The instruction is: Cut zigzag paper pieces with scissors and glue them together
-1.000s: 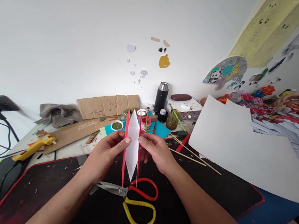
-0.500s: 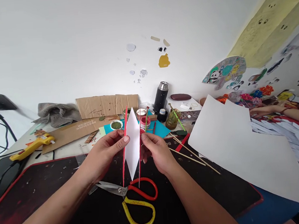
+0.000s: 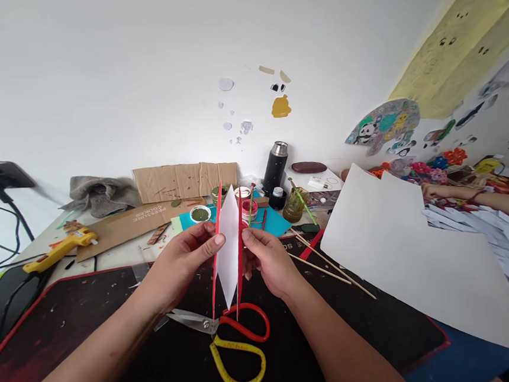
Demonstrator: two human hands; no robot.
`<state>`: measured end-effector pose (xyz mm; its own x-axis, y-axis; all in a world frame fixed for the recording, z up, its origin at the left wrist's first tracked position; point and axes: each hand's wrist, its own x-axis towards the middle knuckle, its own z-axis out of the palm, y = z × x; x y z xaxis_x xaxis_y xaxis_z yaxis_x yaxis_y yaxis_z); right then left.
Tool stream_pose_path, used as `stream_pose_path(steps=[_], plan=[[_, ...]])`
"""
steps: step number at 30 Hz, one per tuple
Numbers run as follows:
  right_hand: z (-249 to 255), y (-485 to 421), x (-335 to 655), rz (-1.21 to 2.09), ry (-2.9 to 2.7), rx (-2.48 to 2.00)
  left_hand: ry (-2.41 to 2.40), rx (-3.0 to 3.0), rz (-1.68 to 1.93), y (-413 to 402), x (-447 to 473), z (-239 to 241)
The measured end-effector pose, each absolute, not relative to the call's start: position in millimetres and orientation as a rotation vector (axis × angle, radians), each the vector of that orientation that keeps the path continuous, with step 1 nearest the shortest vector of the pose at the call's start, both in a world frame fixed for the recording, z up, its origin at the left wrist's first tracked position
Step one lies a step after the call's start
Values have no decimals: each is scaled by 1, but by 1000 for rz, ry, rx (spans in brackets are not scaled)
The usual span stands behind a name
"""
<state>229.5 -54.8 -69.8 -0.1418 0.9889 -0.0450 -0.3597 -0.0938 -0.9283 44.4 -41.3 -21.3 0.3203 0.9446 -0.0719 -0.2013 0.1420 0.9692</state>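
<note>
A folded red and white paper piece (image 3: 230, 249) stands upright between my hands, its pale pointed middle showing between two red edges. My left hand (image 3: 193, 253) pinches the left red edge between thumb and fingers. On the other side, my right hand (image 3: 264, 258) grips the right red edge, some of its fingers hidden behind the paper. Just below lie scissors (image 3: 239, 344) with one red and one yellow handle, blades spread and pointing left, on the black mat (image 3: 163, 365).
A large white sheet (image 3: 403, 261) covers the right side, beside white paper strips (image 3: 504, 252) and another person's arm (image 3: 481, 192). Thin sticks (image 3: 332, 267) lie right of my hands. Behind stand paint pots (image 3: 200, 213) and a black flask (image 3: 276, 168). A yellow glue gun (image 3: 59, 250) lies left.
The paper piece has turned slightly, so more of the right red side shows. Both hands keep their hold. The whole view has shifted a little.
</note>
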Motion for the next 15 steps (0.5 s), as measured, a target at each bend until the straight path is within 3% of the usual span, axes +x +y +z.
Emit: stream_pose_path(steps=[15], plan=[[-72,-55,227,1607,-885,-853,868,1019,986,-43,47,-20]])
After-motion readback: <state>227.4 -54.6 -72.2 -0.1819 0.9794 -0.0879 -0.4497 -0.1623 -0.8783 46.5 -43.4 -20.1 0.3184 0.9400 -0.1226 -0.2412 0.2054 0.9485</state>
